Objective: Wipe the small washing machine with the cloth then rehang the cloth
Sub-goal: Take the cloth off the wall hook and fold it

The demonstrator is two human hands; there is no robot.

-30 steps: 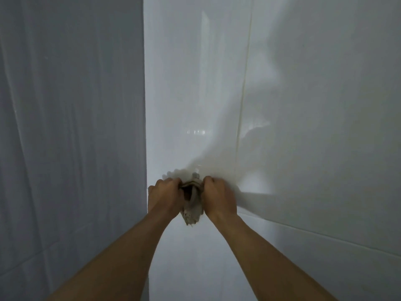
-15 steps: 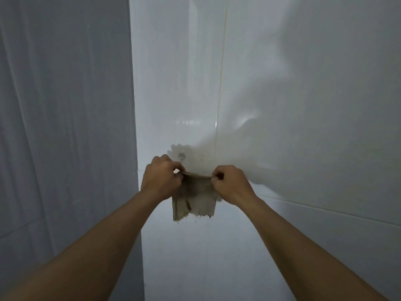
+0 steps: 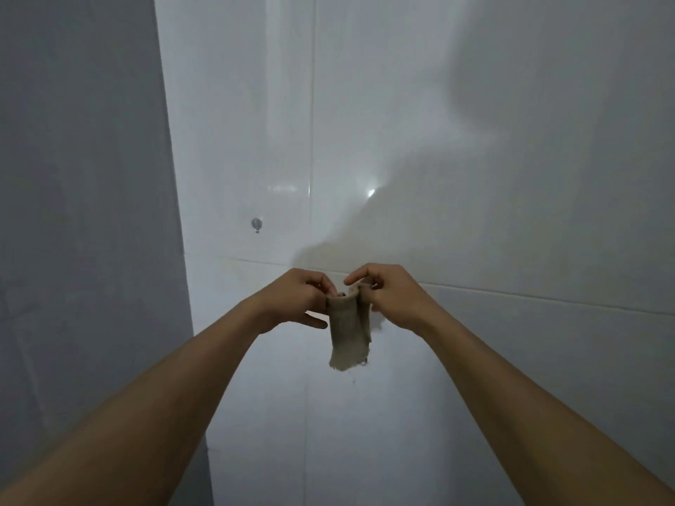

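A small beige cloth (image 3: 349, 332) with frayed edges hangs folded between both hands in front of a white tiled wall. My left hand (image 3: 297, 299) pinches its top left edge, and my right hand (image 3: 389, 295) pinches its top right edge, with the two hands close together. A small metal wall hook (image 3: 256, 224) sits bare on the tile, up and to the left of the hands. The washing machine is out of view.
White glossy tiled wall (image 3: 475, 177) fills the front and right. A grey wall (image 3: 84, 213) meets it at a corner on the left. My shadow falls across the tiles.
The cloth has come off the hook, which now shows bare up to the left. Both hands have moved down and right with the cloth, and it is bunched narrower than half a second ago.
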